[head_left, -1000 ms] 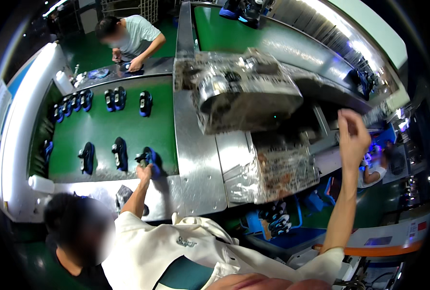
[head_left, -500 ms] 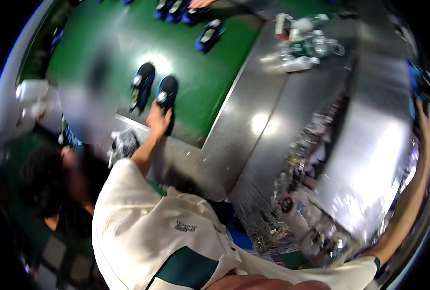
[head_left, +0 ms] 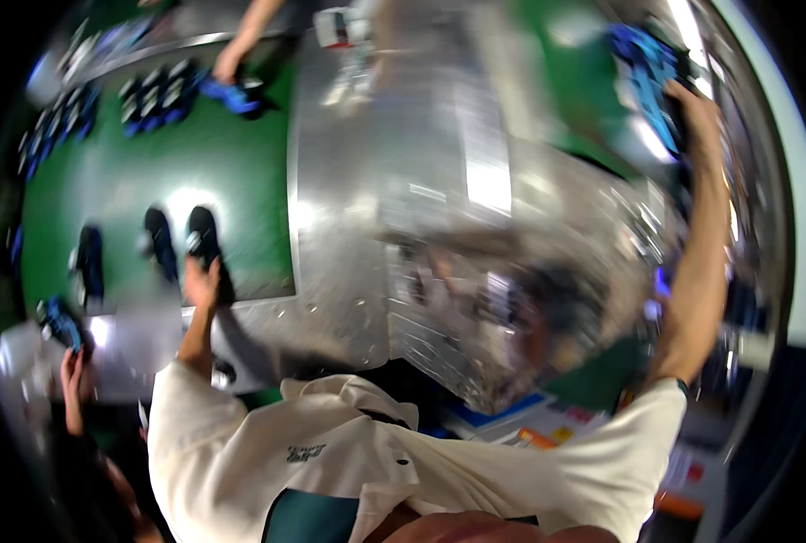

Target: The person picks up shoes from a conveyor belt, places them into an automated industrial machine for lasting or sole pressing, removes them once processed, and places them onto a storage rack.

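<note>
My left hand grips the heel end of a dark shoe on the green work surface. Out to the far right, my right hand is closed on a bright blue and black shoe; motion blur hides its details, and I cannot tell whether it is one shoe or more. Left of my left hand stand another dark shoe and, farther left, a third dark shoe.
Across the green surface, a co-worker's hand holds a blue shoe beside rows of shoes. At lower left another person's hand holds a shoe. A metal counter and blurred clear plastic wrapping lie between my arms.
The view has swung to the right. My left hand stays at the shoe's heel. The right hand and its blue shoe show more fully, and a co-worker's hand now holds a shoe at the far side.
</note>
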Available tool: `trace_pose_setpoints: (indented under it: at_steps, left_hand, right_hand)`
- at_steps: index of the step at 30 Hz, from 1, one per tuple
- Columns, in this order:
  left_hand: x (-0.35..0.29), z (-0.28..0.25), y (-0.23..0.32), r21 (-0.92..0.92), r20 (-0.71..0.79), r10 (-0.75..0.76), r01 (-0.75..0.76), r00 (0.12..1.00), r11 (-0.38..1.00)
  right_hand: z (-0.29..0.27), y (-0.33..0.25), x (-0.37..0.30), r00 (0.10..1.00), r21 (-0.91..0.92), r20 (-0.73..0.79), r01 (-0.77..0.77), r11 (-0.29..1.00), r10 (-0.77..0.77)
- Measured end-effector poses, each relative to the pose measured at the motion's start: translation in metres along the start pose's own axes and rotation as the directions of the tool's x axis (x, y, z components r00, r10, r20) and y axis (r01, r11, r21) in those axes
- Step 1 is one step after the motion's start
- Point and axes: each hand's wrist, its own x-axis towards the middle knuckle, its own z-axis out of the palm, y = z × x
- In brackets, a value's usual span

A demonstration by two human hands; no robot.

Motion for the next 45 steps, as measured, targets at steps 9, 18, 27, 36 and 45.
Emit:
trace_pose_setpoints:
  at_steps: [9, 18, 27, 36, 45]
  left_hand:
    - [-0.081, -0.051, 0.178, -0.459, -0.089, 0.421, -0.413, 0.902, 0.787]
    - [-0.403, -0.124, 0.450, 0.232, 0.183, 0.355, 0.391, -0.917, 0.891]
    - [-0.657, -0.138, 0.367, -0.143, 0.278, 0.296, 0.266, -0.914, 0.953]
    - [-0.847, -0.179, 0.270, -0.720, 0.127, 0.119, -0.009, -0.985, 0.694]
    - [-1.119, -0.063, 0.205, -0.883, 0.282, 0.089, -0.222, -0.955, 0.415]
  right_hand:
    - [-0.127, 0.101, -0.316, 0.948, 0.586, -0.310, 0.246, 0.772, -0.067]
    - [-0.194, 0.118, -0.598, 0.949, 0.304, 0.249, 0.113, 0.946, -0.193]
    - [-0.172, 0.146, -0.917, 0.386, 0.658, -0.568, -0.317, 0.683, 0.727]
    - [-0.130, 0.134, -1.089, -0.603, 0.887, -0.355, 0.024, 0.461, 0.715]
    - [-0.138, 0.079, -1.206, -0.798, 0.712, -0.511, -0.183, 0.678, 0.320]
